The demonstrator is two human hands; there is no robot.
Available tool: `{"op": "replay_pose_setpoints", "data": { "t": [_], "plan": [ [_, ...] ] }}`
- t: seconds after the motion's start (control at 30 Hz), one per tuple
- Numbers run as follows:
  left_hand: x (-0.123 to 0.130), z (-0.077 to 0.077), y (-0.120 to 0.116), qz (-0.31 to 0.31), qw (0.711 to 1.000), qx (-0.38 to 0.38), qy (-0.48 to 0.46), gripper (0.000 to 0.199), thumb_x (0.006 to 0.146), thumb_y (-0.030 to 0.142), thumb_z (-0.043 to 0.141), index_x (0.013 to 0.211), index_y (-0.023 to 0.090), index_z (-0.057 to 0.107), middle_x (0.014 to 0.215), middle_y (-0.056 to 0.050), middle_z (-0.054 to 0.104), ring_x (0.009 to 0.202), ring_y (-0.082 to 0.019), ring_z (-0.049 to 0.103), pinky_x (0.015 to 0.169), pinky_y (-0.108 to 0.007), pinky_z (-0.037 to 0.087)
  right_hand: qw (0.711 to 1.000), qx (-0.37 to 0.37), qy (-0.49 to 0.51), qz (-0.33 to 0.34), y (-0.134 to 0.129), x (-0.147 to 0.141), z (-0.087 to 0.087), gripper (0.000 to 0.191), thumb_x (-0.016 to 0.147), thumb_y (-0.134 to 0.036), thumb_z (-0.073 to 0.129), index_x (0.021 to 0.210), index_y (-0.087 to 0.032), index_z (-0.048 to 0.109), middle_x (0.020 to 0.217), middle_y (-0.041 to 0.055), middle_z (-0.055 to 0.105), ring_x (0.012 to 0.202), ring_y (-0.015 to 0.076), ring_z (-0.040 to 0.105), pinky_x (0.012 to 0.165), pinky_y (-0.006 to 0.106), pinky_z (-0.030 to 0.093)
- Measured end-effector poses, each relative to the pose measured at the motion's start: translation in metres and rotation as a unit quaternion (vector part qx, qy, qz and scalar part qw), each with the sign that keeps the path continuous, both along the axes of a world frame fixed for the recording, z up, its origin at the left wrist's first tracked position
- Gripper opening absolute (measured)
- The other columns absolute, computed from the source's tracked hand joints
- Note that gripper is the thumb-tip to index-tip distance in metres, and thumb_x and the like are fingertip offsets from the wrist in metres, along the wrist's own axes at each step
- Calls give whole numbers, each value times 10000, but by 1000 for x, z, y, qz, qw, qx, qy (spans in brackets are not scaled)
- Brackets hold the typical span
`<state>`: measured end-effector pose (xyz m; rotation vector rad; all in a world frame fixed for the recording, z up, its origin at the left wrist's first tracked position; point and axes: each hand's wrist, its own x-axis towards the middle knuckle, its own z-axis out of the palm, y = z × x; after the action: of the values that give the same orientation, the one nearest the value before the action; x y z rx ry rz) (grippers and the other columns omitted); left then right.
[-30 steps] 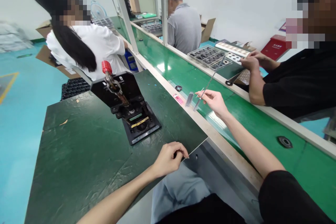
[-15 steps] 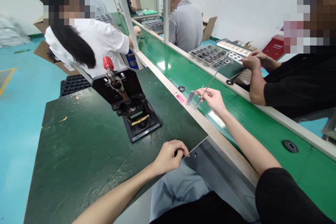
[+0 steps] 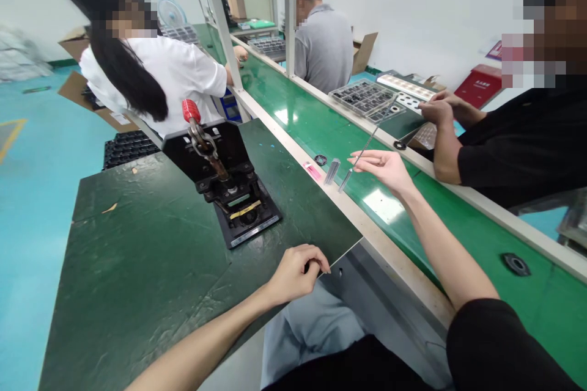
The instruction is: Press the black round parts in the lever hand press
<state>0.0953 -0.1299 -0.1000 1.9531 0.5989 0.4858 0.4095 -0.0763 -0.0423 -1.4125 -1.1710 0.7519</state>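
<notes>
My left hand (image 3: pixel 298 272) rests at the green tabletop's (image 3: pixel 137 269) near edge, its fingers curled towards the thumb. Nothing shows in it. Over the conveyor's near rail, my right hand (image 3: pixel 385 168) has its fingers pinched together. A thin metal rod (image 3: pixel 368 142) slants up from those fingertips; its lower part meets small metal strips (image 3: pixel 345 181) on the rail. Just left of them stands a bundle of thin metal strips (image 3: pixel 332 171), beside a pink label (image 3: pixel 312 171). A black press fixture (image 3: pixel 247 214) with a red-handled toggle clamp (image 3: pixel 191 111) sits on the tabletop, apart from both hands.
Black ring parts lie on the green conveyor belt (image 3: pixel 302 116), one at the right (image 3: pixel 516 264) and another near the strips (image 3: pixel 320 160). A divided tray (image 3: pixel 362 98) is across it. Co-workers sit at left, back and right. A white upright (image 3: pixel 290 18) rises behind.
My right hand has shifted slightly right, away from the strip bundle, and its fingers are straighter. My left hand has stayed put. The black part at right has slid a little right.
</notes>
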Motion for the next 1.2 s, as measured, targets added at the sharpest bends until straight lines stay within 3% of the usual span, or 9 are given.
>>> {"op": "replay_pose_setpoints", "data": {
  "t": [0.13,0.33,0.57,0.7,0.83,0.97,1.1,1.2],
  "plan": [
    [0,0,0,-1,1000,1,3,329,806,15,446,780,199,718,807,-2,764,771,-144,678,742,-246,481,997,36,-10,-66,6,-6,-12,545,733,-689,827,843,-156,804,680,64,713,585,132,592,568,279,528],
    [0,-1,-1,-1,1000,2,-6,327,803,16,447,776,204,714,804,4,763,773,-140,681,750,-236,483,999,26,30,-15,13,-21,-22,598,718,-749,802,896,-178,807,810,73,753,648,137,588,630,290,529],
    [1,0,-1,-2,1000,4,-26,328,806,12,444,770,200,711,797,5,764,762,-136,675,739,-228,478,998,39,-43,-11,11,-24,-21,647,769,-816,708,900,-188,784,801,87,755,696,185,645,659,331,552],
    [0,0,-1,-2,1000,4,-26,334,803,5,443,770,200,712,797,7,765,759,-134,674,743,-228,479,993,62,-95,-42,10,-15,-23,572,808,-758,699,833,-190,762,810,87,750,723,197,670,709,350,573],
    [0,1,-1,-2,1000,4,-27,335,807,4,444,769,199,713,792,7,764,754,-133,674,741,-226,481,988,68,-116,-72,11,-8,-28,488,830,-670,704,811,-185,755,907,106,769,774,206,684,665,323,564],
    [1,0,-1,-4,999,7,-34,333,804,2,444,771,196,713,793,6,765,752,-133,675,736,-224,482,992,39,-116,-39,13,-13,-38,455,785,-638,746,810,-184,756,889,92,777,797,221,709,682,322,593],
    [1,-1,-1,-4,999,9,-37,326,804,5,448,769,194,712,789,7,765,750,-134,675,729,-225,479,994,-2,-113,6,16,-17,-50,463,769,-642,754,791,-179,753,794,77,767,690,209,709,638,321,606],
    [1,-3,0,-3,999,13,-35,324,802,5,449,771,193,711,789,8,762,751,-132,674,725,-224,475,993,50,-100,-40,16,-8,-47,460,817,-649,727,780,-190,716,769,70,751,665,189,698,645,321,614]
  ]
}}
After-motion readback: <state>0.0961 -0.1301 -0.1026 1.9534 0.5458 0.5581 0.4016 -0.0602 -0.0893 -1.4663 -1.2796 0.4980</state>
